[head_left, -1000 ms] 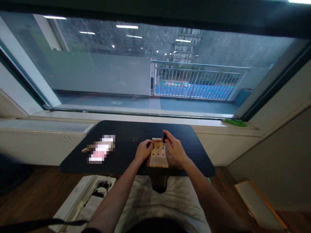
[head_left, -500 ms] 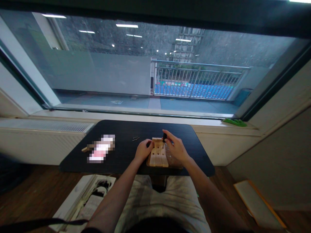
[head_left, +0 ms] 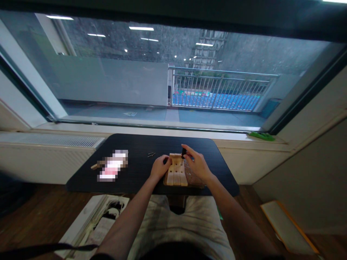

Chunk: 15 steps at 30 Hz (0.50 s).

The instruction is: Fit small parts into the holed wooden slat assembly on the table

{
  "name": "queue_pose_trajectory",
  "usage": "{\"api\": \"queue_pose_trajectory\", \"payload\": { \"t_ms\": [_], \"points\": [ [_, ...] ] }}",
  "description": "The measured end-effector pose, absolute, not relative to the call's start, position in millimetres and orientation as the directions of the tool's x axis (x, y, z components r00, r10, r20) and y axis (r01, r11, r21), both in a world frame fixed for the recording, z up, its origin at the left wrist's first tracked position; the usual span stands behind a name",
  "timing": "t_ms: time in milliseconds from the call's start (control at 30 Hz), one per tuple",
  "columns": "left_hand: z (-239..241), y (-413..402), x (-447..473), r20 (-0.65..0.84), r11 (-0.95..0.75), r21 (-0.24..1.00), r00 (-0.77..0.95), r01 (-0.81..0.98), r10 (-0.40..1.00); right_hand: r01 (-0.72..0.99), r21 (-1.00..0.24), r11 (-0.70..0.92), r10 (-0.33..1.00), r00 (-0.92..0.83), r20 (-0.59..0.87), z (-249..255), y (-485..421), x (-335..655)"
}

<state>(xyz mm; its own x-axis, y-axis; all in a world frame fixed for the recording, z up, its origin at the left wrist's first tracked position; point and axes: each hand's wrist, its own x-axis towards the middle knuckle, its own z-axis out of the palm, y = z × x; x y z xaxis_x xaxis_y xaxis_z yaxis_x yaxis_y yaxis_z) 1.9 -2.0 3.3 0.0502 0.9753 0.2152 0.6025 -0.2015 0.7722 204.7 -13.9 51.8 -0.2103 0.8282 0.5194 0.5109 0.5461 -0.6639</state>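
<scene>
Three pale wooden pieces point(head_left: 177, 177) with dark round holes lie side by side on a brown, shiny, textured block point(head_left: 194, 177). My left hand point(head_left: 159, 167) presses on the left edge of the wooden pieces near their far end, thumb and fingers closed. In my right hand point(head_left: 198, 165) I pinch a short black-handled screwdriver point(head_left: 183, 151), held upright over the far right part of the wood; its tip is too small to make out. Several small screws point(head_left: 151, 155) lie on the dark table point(head_left: 141, 173) left of my hands.
A blurred-out pink and white item point(head_left: 113, 166) and a small wooden stick point(head_left: 94, 167) lie on the table's left. Beyond stand a window sill with a green cloth point(head_left: 261, 136) and a radiator point(head_left: 48, 141). An open white box point(head_left: 81, 216) with cables sits below left.
Hardly anything differs. My right hand's fingers have shifted slightly around the black handle, while my left hand and the wooden pieces stay in place.
</scene>
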Motion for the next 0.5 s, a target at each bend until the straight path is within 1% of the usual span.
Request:
{"api": "queue_pose_trajectory", "payload": {
  "t_ms": [267, 500],
  "points": [
    [3.7, -2.0, 2.4, 0.215, -0.199, 0.771, 0.048, 0.605, 0.976, 0.482, -0.691, 0.539, 0.836, -0.208, 0.507, 57.7, -16.8, 204.2],
    [4.6, -2.6, 2.1, 0.211, -0.198, 0.772, 0.051, 0.604, 0.976, 0.504, -0.692, 0.516, 0.849, -0.197, 0.490, 58.8, -16.4, 203.7]
  ]
}}
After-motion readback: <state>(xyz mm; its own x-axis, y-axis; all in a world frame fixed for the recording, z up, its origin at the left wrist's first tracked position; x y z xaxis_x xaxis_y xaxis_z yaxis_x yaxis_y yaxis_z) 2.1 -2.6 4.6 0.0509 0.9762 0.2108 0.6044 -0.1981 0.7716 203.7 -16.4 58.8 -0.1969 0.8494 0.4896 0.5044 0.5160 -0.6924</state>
